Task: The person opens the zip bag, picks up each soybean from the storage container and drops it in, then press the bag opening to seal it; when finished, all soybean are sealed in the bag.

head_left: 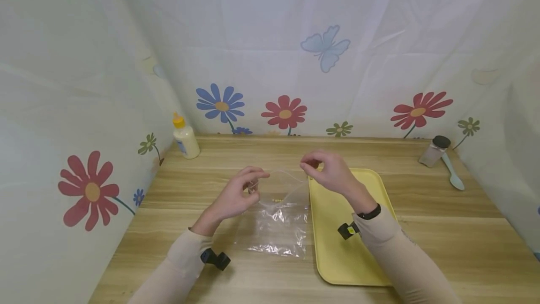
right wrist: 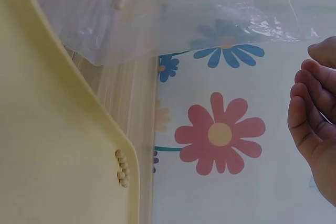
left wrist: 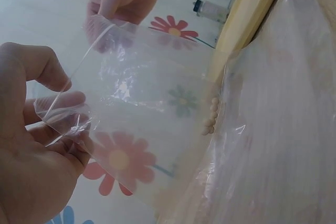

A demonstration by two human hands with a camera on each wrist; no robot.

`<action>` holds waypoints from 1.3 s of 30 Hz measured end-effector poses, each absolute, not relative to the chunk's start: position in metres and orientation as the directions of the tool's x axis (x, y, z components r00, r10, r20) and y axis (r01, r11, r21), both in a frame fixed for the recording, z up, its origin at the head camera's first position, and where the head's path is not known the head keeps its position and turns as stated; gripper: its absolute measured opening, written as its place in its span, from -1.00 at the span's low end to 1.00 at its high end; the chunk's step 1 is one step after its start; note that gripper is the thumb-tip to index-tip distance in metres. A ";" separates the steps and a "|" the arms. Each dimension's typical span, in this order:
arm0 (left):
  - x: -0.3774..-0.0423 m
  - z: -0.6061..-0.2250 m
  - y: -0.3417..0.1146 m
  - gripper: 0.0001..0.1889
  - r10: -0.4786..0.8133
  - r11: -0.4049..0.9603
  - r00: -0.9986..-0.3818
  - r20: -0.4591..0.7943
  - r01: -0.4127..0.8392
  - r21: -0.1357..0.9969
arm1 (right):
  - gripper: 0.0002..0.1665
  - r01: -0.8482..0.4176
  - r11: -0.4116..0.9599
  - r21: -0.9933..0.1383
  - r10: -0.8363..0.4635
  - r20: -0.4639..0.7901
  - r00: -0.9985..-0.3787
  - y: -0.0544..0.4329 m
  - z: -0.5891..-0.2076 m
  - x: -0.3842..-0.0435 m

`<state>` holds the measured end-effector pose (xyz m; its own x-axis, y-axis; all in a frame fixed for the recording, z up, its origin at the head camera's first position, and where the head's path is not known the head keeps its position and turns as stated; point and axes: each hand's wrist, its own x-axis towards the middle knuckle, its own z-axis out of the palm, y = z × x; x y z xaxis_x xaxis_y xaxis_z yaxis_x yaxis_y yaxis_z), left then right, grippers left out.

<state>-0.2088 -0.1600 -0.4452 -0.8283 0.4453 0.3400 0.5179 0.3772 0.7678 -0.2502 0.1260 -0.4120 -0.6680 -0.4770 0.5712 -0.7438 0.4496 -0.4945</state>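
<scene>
A clear plastic bag lies toward me on the table, its mouth raised and spread between both hands. My left hand holds the left side of the mouth, fingers curled around the film. Opposite, my right hand pinches the mouth's right edge between thumb and fingertips, above the tray's far left corner. Several small pale round beads sit inside the bag in the left wrist view. More such beads lie in a corner of the yellow tray in the right wrist view.
The yellow tray reaches under my right forearm, right beside the bag. At the back left stands a cream bottle with a yellow nozzle. A dark-lidded jar and a pale blue spoon are at the back right. Flowered curtain encloses the wooden table.
</scene>
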 end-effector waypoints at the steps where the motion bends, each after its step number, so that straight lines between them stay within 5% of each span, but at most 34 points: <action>1: -0.209 -0.445 -0.160 -0.42 0.445 0.379 -0.827 0.342 0.520 0.765 | -0.90 -0.740 0.457 -0.493 -0.474 0.569 -0.672 0.127 -0.413 -0.252; 39: -0.191 -0.420 -0.153 -0.44 0.424 0.392 -0.853 0.306 0.477 0.787 | -0.84 -0.541 0.645 -0.540 -0.399 0.366 -0.841 0.146 -0.448 -0.283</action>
<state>-0.1915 -0.1527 -0.4200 -0.8525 0.4241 0.3056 0.4770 0.3920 0.7867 -0.2833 0.1464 -0.4480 -0.8405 -0.3992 0.3663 -0.5414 0.6448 -0.5396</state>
